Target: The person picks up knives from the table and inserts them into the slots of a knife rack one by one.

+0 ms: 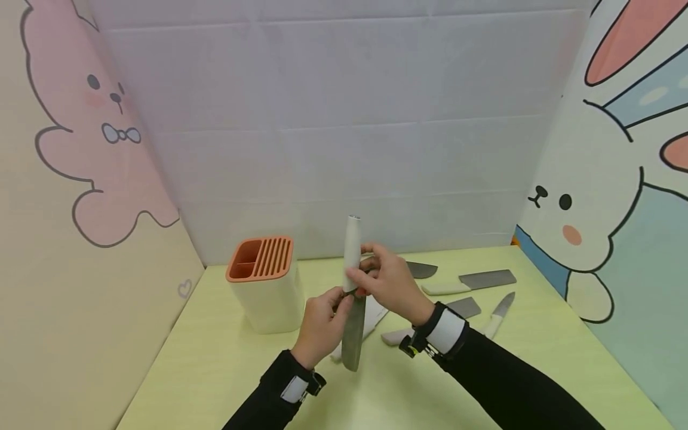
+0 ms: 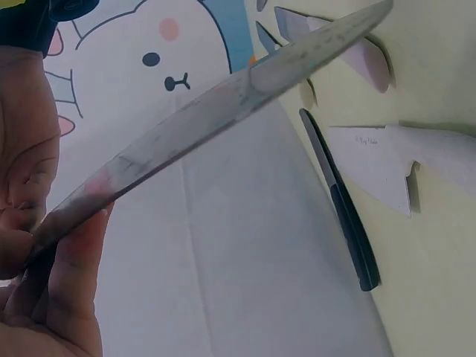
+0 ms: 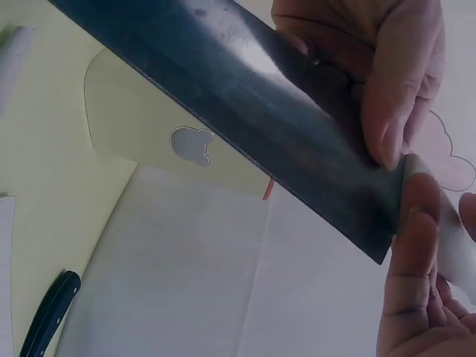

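Observation:
A kitchen knife (image 1: 353, 337) with a white handle is held upright above the table, handle on top and blade pointing down. My left hand (image 1: 320, 327) pinches the blade just under the handle. On the lower end of the white handle (image 3: 454, 245), my right hand (image 1: 396, 285) has its thumb and fingers closed. The grey blade (image 2: 186, 123) crosses the left wrist view at a slant. In the right wrist view the blade's broad side faces the camera, with both hands' fingertips close together at its heel.
A pale knife block (image 1: 269, 304) with an orange slotted top stands left. Right of and behind the hands lie several knives, including a cleaver (image 1: 489, 279), a small knife (image 1: 502, 307) and a black-handled knife (image 2: 353, 238). A white knife (image 2: 372, 160) lies partly behind the held blade.

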### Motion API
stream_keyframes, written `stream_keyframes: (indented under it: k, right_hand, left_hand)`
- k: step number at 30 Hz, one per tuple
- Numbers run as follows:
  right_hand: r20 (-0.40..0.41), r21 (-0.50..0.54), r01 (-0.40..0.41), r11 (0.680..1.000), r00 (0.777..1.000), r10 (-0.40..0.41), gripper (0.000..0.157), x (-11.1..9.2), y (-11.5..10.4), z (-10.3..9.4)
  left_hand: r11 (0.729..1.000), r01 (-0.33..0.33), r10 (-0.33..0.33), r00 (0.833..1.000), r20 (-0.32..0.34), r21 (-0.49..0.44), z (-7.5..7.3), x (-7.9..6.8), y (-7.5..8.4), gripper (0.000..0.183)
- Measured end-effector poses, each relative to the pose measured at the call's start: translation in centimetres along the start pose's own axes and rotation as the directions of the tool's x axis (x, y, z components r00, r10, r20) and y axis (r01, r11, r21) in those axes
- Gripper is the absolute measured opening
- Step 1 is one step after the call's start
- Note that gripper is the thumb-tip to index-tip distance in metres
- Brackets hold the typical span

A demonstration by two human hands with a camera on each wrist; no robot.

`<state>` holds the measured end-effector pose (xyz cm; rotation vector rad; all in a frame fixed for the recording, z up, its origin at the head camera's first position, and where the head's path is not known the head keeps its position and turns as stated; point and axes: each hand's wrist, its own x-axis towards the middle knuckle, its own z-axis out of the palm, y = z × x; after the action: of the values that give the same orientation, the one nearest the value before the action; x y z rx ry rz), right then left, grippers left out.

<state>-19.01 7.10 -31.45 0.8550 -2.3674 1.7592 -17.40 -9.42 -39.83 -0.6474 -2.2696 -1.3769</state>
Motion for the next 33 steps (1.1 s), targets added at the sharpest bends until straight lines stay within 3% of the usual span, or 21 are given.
stream_keyframes:
  k: [4,9,13,15,18,20,24,26,29,33]
  right_hand:
    - [-0.003,0.034,-0.001,0.999,1.000,0.001,0.037,-0.4,0.0,-0.8]
    - [-0.029,0.087,-0.048,0.995,0.998,0.050,0.036,-1.2,2.8,-2.8]
    - [-0.039,0.094,-0.078,0.992,0.996,0.082,0.037,-2.5,4.9,-4.4]
    - [-0.042,0.093,-0.107,0.990,0.993,0.111,0.037,-3.3,5.8,-5.0]
    - [-0.013,0.110,-0.176,0.978,0.984,0.178,0.039,-4.5,7.2,-5.6]
    - [0.035,0.123,-0.231,0.965,0.973,0.229,0.040,-5.4,8.1,-5.7]
    - [0.163,0.056,-0.302,0.952,0.943,0.290,0.038,-6.9,9.8,-5.3]
    - [0.231,-0.007,-0.299,0.954,0.928,0.292,0.034,-7.4,10.6,-4.9]
    - [0.336,-0.118,-0.244,0.962,0.902,0.270,0.028,-8.1,11.7,-4.0]
    - [0.458,-0.232,-0.166,0.959,0.851,0.258,0.027,-8.8,12.9,-3.0]
  left_hand:
    - [1.000,0.021,-0.021,0.997,-0.072,-0.001,-0.4,0.0,-0.1,0.012]
    - [0.998,0.054,-0.058,0.987,-0.153,-0.027,-1.8,0.3,-0.1,0.016]
    - [0.983,0.131,-0.154,0.969,-0.190,-0.128,-3.6,0.8,0.0,0.019]
    - [0.953,0.180,-0.230,0.953,-0.197,-0.242,-4.8,1.2,0.2,0.021]
    - [0.877,0.235,-0.340,0.919,-0.197,-0.418,-6.8,1.8,0.4,0.028]
    - [0.826,0.241,-0.390,0.897,-0.207,-0.510,-8.1,2.3,0.5,0.032]
    - [0.764,0.216,-0.451,0.853,-0.264,-0.607,-10.5,3.0,0.1,0.036]
    - [0.736,0.199,-0.472,0.836,-0.279,-0.647,-11.6,3.3,-0.2,0.036]
    - [0.703,0.197,-0.494,0.826,-0.270,-0.683,-13.1,3.8,-0.6,0.037]
    - [0.653,0.209,-0.543,0.799,-0.258,-0.728,-14.7,4.4,-1.1,0.039]
